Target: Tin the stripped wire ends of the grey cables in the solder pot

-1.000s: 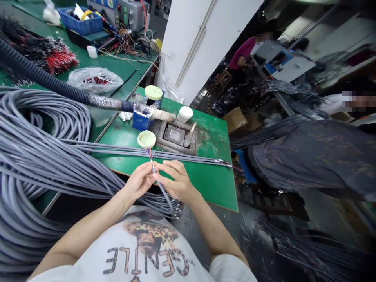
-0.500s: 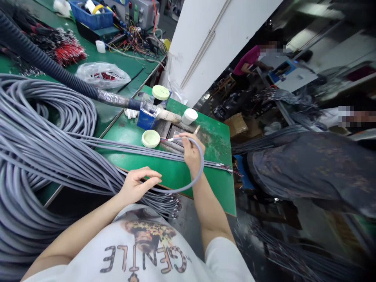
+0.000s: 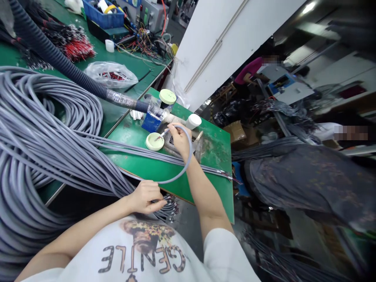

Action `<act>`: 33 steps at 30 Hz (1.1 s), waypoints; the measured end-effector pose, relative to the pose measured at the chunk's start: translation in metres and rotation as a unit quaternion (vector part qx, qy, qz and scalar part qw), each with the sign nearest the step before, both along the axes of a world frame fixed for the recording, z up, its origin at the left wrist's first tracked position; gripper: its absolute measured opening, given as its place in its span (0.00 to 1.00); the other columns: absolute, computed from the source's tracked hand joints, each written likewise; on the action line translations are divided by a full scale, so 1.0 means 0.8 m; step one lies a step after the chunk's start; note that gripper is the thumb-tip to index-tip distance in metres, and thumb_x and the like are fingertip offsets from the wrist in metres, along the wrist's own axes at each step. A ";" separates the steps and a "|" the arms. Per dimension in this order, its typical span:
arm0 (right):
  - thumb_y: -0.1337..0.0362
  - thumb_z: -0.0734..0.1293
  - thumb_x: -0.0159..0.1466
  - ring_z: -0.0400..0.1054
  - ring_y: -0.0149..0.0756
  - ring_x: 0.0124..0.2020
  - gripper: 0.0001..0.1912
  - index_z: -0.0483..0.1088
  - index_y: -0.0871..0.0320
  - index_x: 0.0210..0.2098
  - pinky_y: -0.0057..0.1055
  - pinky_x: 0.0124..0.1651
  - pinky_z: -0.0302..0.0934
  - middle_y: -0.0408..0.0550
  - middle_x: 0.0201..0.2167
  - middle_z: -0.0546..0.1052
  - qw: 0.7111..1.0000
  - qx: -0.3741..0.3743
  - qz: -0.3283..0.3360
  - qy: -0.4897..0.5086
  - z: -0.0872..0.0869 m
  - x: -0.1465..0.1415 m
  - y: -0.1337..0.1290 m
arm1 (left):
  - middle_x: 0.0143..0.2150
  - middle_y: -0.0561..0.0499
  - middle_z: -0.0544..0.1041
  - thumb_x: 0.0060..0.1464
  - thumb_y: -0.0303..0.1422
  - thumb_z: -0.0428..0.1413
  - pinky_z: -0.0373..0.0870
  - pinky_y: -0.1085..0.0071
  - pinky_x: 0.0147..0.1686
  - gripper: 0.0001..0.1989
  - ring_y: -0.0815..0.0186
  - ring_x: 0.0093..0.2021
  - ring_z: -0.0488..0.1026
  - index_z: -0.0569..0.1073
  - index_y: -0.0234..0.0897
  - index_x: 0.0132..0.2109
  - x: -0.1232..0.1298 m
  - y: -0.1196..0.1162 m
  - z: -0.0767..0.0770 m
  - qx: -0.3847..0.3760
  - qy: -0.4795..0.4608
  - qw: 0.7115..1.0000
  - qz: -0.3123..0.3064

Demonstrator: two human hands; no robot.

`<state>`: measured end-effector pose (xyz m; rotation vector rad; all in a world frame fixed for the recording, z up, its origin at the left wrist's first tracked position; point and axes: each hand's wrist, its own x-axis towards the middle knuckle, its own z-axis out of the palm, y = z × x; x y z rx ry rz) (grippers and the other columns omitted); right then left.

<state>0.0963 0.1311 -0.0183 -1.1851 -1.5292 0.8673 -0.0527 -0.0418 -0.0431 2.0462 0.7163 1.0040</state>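
Observation:
My right hand (image 3: 179,140) pinches a grey cable (image 3: 188,166) close to its stripped end. The cable loops round past the wrist toward my left hand. Its thin bare wires (image 3: 159,138) fan out over a pale green round dish (image 3: 154,146), apparently at or just inside the rim; contact with the contents is unclear. My left hand (image 3: 147,197) rests near the table's front edge, fingers loosely curled and thumb apart, beside the cable. No grip shows there. Several more grey cables (image 3: 141,152) lie straight across the green table behind my right forearm.
A large coil of grey cable (image 3: 67,92) fills the left side. A ribbed hose (image 3: 85,80) leads to a blue box (image 3: 151,122). Round white (image 3: 194,120) and pale green (image 3: 167,96) containers stand behind. A person (image 3: 305,180) is at the right.
My right hand has moved left and slightly up, carrying the cable's wire ends over the dish. My left hand has shifted right and down, with its fingers more curled. The view has shifted slightly.

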 end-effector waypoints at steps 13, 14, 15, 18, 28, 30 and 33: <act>0.54 0.62 0.62 0.73 0.33 0.30 0.13 0.72 0.56 0.32 0.28 0.38 0.66 0.42 0.27 0.78 0.997 -0.013 0.020 -0.070 -0.020 -0.016 0.014 | 0.19 0.52 0.66 0.56 0.33 0.53 0.53 0.67 0.24 0.12 0.67 0.21 0.61 0.67 0.38 0.25 0.027 -0.005 -0.009 0.143 0.025 0.986 -0.078; 0.54 0.63 0.62 0.73 0.33 0.30 0.13 0.72 0.56 0.32 0.28 0.38 0.66 0.42 0.27 0.78 0.997 -0.015 0.017 -0.074 -0.021 -0.017 0.014 | 0.19 0.52 0.66 0.57 0.33 0.52 0.53 0.68 0.24 0.12 0.67 0.21 0.61 0.67 0.38 0.25 0.027 -0.004 -0.010 0.142 0.030 0.986 -0.077; 0.54 0.63 0.62 0.73 0.33 0.30 0.13 0.72 0.56 0.32 0.28 0.38 0.66 0.42 0.26 0.78 0.997 -0.017 0.014 -0.077 -0.022 -0.017 0.014 | 0.19 0.52 0.66 0.57 0.33 0.52 0.53 0.68 0.24 0.12 0.67 0.22 0.61 0.68 0.38 0.25 0.028 -0.003 -0.012 0.140 0.034 0.986 -0.078; 0.55 0.63 0.62 0.73 0.34 0.31 0.12 0.73 0.56 0.32 0.29 0.39 0.66 0.42 0.26 0.78 0.997 -0.017 0.012 -0.081 -0.018 -0.016 0.013 | 0.19 0.51 0.66 0.58 0.34 0.51 0.55 0.68 0.24 0.13 0.67 0.22 0.62 0.69 0.38 0.26 0.028 0.000 -0.019 0.134 0.044 0.987 -0.080; 0.56 0.62 0.64 0.73 0.38 0.33 0.13 0.73 0.58 0.34 0.32 0.41 0.65 0.46 0.30 0.78 0.983 0.056 -0.127 -0.119 0.010 0.079 0.012 | 0.19 0.49 0.68 0.58 0.33 0.51 0.55 0.69 0.24 0.14 0.66 0.22 0.61 0.70 0.37 0.25 0.033 0.009 -0.029 0.118 0.073 0.988 -0.068; 0.56 0.62 0.63 0.73 0.38 0.33 0.14 0.73 0.59 0.33 0.32 0.40 0.64 0.47 0.29 0.78 0.975 0.052 -0.162 -0.141 -0.001 0.103 0.015 | 0.19 0.49 0.68 0.58 0.33 0.52 0.54 0.69 0.24 0.14 0.66 0.22 0.61 0.71 0.36 0.25 0.034 0.009 -0.029 0.099 0.059 0.991 -0.070; 0.57 0.61 0.63 0.73 0.38 0.30 0.14 0.73 0.60 0.31 0.31 0.37 0.63 0.47 0.27 0.78 0.967 0.038 -0.190 -0.167 -0.019 0.127 0.019 | 0.19 0.50 0.67 0.58 0.33 0.52 0.54 0.71 0.24 0.13 0.67 0.22 0.61 0.71 0.36 0.25 0.034 0.009 -0.030 0.063 0.049 0.994 -0.071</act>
